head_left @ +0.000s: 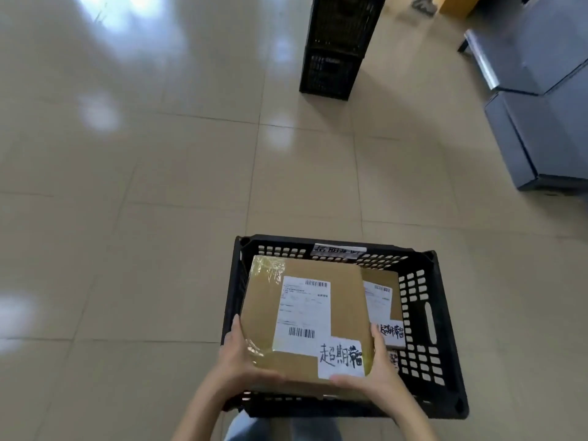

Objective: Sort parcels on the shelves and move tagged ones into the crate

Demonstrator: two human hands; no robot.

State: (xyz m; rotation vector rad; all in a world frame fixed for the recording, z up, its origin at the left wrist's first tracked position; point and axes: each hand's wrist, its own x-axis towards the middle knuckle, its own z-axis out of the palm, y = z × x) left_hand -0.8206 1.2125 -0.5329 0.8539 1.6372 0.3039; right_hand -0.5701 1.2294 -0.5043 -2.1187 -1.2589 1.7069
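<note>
we looked down and saw a black plastic crate (pixel 426 316) standing on the pale tiled floor (pixel 159 218), just in front of our legs. our left hand (pixel 241 361) and our right hand (pixel 378 374) held a brown cardboard parcel (pixel 305 316) between them, over the left part of the crate. the left hand gripped the near left corner of the parcel, the fingers along its side and the thumb on top. the right hand gripped the near right corner, the thumb lying across the near edge, just below a white handwritten tag (pixel 342 358). the tag was stuck on the top of the parcel, touching the lower right corner of a white shipping label (pixel 304 313) with barcodes. clear tape shone on the far left corner. we could not tell whether the parcel already rested on the bottom of the crate or was a little above it.

a second parcel (pixel 381 300) lay in the crate to the right, partly hidden under the first one. it carried a similar label and a handwritten tag (pixel 393 332). a small white label (pixel 339 249) was stuck on the far wall of the crate.

further away on the floor stood a stack of black crates (pixel 337 49). at the right edge we saw dark grey boxes (pixel 541 106).
</note>
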